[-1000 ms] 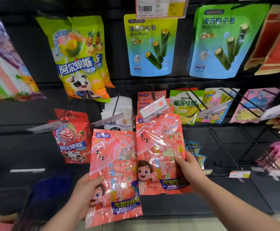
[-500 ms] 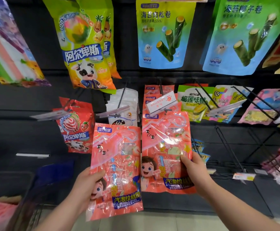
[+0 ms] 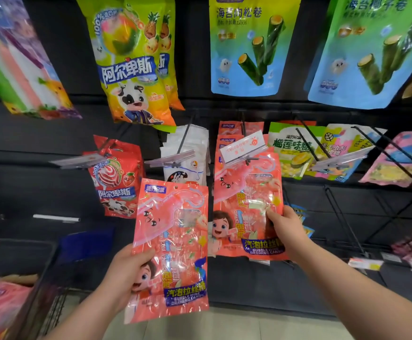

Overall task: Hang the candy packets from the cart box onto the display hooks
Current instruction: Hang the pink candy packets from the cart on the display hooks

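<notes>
head view takes in the black display wall (image 3: 52, 133), hung with snack bags (image 3: 136, 69), and at the lower left the cart (image 3: 45, 273) with its box (image 3: 16, 277) of pink packets (image 3: 1, 298). two matching pink candy packets are up in front of the wall. the right packet (image 3: 246, 204) has its top edge at the tip of the hook (image 3: 243, 126), tucked behind the price tag (image 3: 243, 147); whether its hole is already over the wire i cannot tell. the right hand (image 3: 285, 224) pinches it at the right edge, about halfway down, thumb on the front. the left packet (image 3: 173, 241) stands upright just beside it, lower, held by the left hand (image 3: 124, 273) at the bottom left corner, so its hang hole (image 3: 175, 187) is at the far end from the grip. step in hand looks like threading the right packet; next it wants pushing back along the wire, then the left one lifted and lined up with the same tip.
</notes>
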